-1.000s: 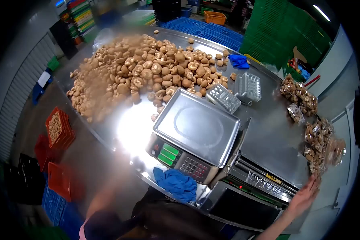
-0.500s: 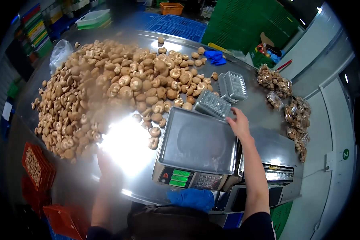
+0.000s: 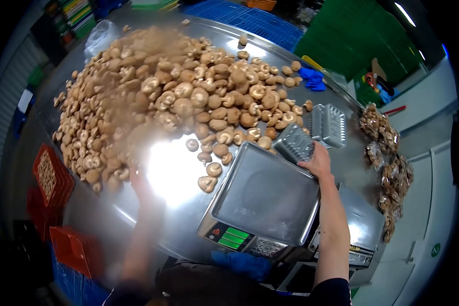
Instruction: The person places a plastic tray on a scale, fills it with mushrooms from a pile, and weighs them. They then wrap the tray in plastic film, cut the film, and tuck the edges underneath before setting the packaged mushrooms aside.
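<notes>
My right hand [image 3: 320,160] grips the near right end of a stack of clear plastic trays [image 3: 294,143], just beyond the weighing scale [image 3: 268,194]. The scale's metal pan is bare, and its green displays are lit. More clear trays [image 3: 334,126] stand right behind that stack. My left hand [image 3: 142,178] is at the near edge of a large heap of brown mushrooms [image 3: 217,99]. Blur and glare hide its fingers, so whether it holds a mushroom does not show. A few loose mushrooms [image 3: 207,183] lie between the heap and the scale.
Bagged mushrooms [image 3: 397,183] line the table's right side. A blue glove [image 3: 312,79] lies at the back edge, and a clear bag [image 3: 103,38] at the far left. Red crates [image 3: 76,250] stand at lower left. A machine [image 3: 359,219] sits right of the scale.
The view has turned, so the scene sits farther right and is tilted. My right hand has closed further around the tray stack's end. My left hand has reached forward to the mushroom heap.
</notes>
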A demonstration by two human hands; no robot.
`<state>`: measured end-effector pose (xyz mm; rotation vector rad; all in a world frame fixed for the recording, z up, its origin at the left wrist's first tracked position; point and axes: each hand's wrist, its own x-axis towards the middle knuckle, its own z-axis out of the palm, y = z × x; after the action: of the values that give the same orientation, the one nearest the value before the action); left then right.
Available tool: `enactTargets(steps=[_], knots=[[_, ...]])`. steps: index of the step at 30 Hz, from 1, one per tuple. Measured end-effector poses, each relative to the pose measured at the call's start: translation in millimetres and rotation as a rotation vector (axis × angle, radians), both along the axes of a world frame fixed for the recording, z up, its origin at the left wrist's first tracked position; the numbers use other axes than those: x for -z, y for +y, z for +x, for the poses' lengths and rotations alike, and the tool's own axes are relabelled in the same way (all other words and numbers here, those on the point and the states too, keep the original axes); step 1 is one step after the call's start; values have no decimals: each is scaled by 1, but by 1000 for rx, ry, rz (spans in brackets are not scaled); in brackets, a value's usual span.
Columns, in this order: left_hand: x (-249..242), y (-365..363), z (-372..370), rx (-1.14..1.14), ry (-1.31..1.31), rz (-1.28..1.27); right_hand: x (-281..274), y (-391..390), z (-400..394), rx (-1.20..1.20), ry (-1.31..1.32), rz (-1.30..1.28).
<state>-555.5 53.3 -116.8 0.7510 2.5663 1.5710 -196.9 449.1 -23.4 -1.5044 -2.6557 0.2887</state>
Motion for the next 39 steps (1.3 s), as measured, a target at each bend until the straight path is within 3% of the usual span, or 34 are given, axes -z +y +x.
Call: enactTargets(steps=[5, 8, 11, 13, 15, 17, 19, 20, 22, 25, 27, 29, 31, 32, 35, 36, 37, 39], knots=[[-51, 11, 24, 20, -110, 15, -3, -4, 4, -103, 7, 114], [-119, 21, 45, 113, -172, -41, 4, 11, 13, 122, 227, 57], [-80, -4, 33, 238, -80, -24, -29, -1, -4, 60, 472, 117], [-87, -5, 36, 350, -376, 128, -61, -59, -60, -46, 822, 36], [-101, -8, 38, 431, -658, 288, -85, -129, -111, -85, 933, -699], [-131, -19, 38, 450, -852, 217, -79, -185, -145, -366, 624, -1039], [-117, -51, 20, 539, -1036, 7, -55, -225, -176, -376, 568, -1280], [-119, -58, 26, 352, -1027, 150, -39, -237, -187, -327, 645, -1263], [-91, -93, 13, 283, -1073, 61, 4, -256, -204, -129, 710, -1310], [-53, -126, 17, 44, -1258, 161, 35, -299, -210, -79, 430, -1283], [-43, -128, 12, -37, -1462, 116, 48, -318, -220, 8, 373, -1244], [-13, -125, -3, -67, -1482, 170, 66, -320, -235, 66, 352, -1171], [-10, -97, -26, -121, -1452, 183, 89, -306, -259, 103, 376, -1063], [8, -88, -43, -85, -1412, 277, 99, -298, -274, 210, 475, -1135], [8, -31, -83, -137, -1135, 356, 122, -269, -328, 272, 640, -1002], [10, -13, -93, -187, -1082, 385, 143, -254, -346, 151, 633, -808], [16, 4, -103, -203, -1062, 471, 129, -246, -361, 97, 713, -620], [17, 32, -120, -300, -1037, 486, 124, -225, -388, 244, 632, -699]])
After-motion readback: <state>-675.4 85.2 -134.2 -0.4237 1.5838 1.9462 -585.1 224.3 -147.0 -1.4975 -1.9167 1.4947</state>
